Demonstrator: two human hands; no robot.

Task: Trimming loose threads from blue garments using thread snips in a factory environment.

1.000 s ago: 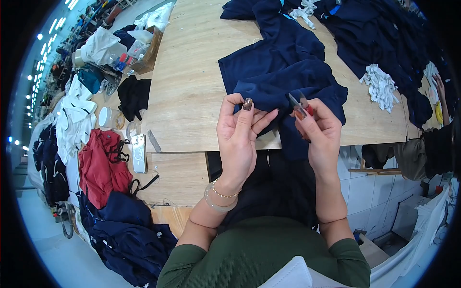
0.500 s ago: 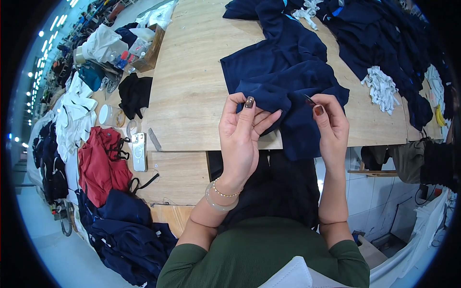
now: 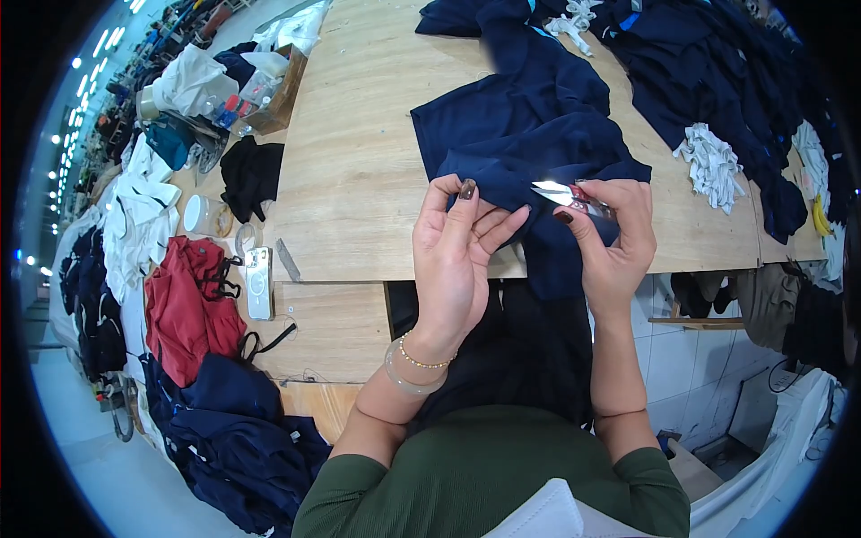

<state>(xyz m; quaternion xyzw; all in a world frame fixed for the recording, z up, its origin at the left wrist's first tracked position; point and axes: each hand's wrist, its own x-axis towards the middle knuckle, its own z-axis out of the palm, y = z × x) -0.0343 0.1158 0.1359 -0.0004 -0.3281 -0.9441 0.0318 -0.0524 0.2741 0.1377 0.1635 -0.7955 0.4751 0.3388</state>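
Observation:
A navy blue garment lies rumpled on the wooden table, with part of it hanging over the near edge. My left hand is closed, pinching a bit of that cloth between thumb and forefinger. In my right hand is a pair of thread snips with bright blades and a reddish handle. The blades are parted and point left, toward the left hand's fingers, over the navy cloth. Whether they touch the cloth I cannot tell.
The wooden table spreads ahead. White fabric strips and more navy garments lie on the right. To the left are a phone, a white tub, a red garment, black cloth and a box of odds and ends.
The snips in my right hand have turned, so their parted blades now show and point left. My left hand has stayed almost in place, still pinching the cloth.

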